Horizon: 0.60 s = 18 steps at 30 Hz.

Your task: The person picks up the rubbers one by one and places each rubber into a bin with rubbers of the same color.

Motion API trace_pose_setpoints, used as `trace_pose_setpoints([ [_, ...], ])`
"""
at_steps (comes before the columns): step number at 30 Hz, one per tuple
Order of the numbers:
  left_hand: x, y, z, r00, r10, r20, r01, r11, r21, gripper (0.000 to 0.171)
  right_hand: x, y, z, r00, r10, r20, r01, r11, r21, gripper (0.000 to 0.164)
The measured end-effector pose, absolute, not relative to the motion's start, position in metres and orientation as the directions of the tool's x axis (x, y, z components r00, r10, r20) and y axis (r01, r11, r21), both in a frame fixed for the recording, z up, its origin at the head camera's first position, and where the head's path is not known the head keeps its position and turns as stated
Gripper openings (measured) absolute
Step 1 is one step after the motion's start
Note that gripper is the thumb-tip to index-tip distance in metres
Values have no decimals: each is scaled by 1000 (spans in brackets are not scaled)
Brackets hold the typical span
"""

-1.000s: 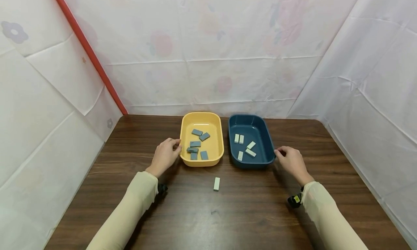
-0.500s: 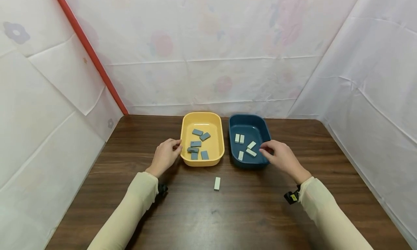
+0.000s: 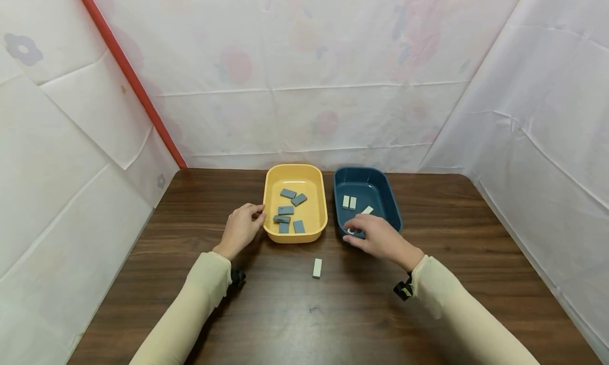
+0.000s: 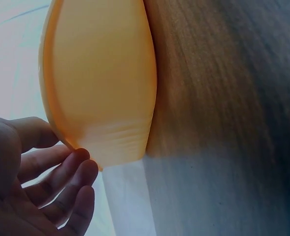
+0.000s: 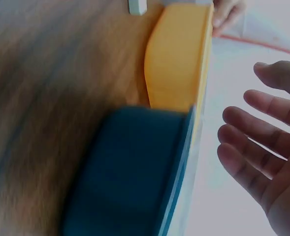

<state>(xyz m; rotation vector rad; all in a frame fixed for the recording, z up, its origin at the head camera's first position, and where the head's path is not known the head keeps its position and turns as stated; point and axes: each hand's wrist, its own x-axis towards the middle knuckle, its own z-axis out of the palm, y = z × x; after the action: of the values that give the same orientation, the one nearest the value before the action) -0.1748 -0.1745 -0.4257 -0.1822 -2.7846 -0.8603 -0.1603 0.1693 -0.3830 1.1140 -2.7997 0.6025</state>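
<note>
At the left side of a yellow tub [image 3: 294,238], my left hand [image 3: 240,228] pinches the rim between thumb and fingers; the left wrist view shows this grip at the tub's corner. Several grey-blue domino-sized blocks [image 3: 286,210] lie inside that tub. My right hand [image 3: 378,239] hovers over the near edge of a dark blue tub [image 3: 374,191], fingers loosely spread and holding nothing in the right wrist view. The hand hides part of the blue tub and some of its pale blocks [image 3: 352,203]. One pale block [image 3: 317,268] lies on the table in front of the tubs.
Both tubs stand side by side on a dark wooden table [image 3: 266,322], near its far edge. White patterned sheets [image 3: 304,111] hang behind and at both sides. A red strip [image 3: 130,76] runs down the left corner.
My right hand has left the blue tub's right rim and moved left across its near edge. My left hand keeps its place on the yellow tub. The blocks have not moved visibly.
</note>
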Motion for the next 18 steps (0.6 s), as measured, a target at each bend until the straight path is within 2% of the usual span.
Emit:
trace_pose_setpoints([
  [5,-176,-173,-426,-967,41,252,176,824,539,32,-157,149,-393,-687,-708,166,-717,623,-312,22],
  [12,-176,-171,-428,-967,53,250,185,821,540,33,-156,127,-414,-670,-742,-10,-708,643,-293,27],
  [18,-176,-174,-429,-963,45,266,188,819,542,32,-154,115,-430,-639,-765,-76,-735,637,-232,32],
])
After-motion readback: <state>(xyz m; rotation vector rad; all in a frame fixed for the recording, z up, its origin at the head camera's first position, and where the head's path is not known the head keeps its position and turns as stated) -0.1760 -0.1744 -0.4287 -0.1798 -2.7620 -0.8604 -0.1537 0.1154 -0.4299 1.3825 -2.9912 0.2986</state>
